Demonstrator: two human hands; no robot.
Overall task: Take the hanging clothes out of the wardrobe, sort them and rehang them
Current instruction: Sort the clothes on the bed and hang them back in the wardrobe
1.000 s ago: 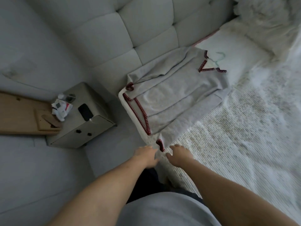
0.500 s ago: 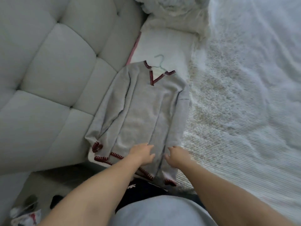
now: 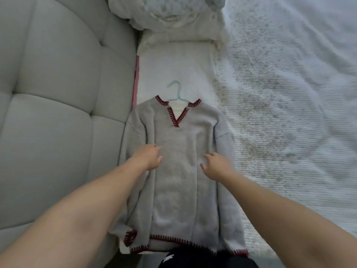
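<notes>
A grey V-neck sweater (image 3: 177, 171) with dark red stitched trim lies flat on the bed, neck pointing away from me. The hook of a pale green hanger (image 3: 174, 89) sticks out of its collar. My left hand (image 3: 148, 158) rests on the sweater's left chest with relaxed fingers. Over the right side of the chest my right hand (image 3: 215, 167) reaches with its fingers spread, holding nothing. The sleeves lie folded down along both sides of the body.
A padded grey headboard (image 3: 58, 113) runs along the left. White textured bedding (image 3: 289, 113) covers the bed to the right, and a rumpled white blanket (image 3: 170, 18) is heaped beyond the sweater. A pink strip (image 3: 135, 82) shows between headboard and mattress.
My view has swung so that the sweater lies straight ahead. Both hands have moved from the hem up to the middle of the sweater and spread apart.
</notes>
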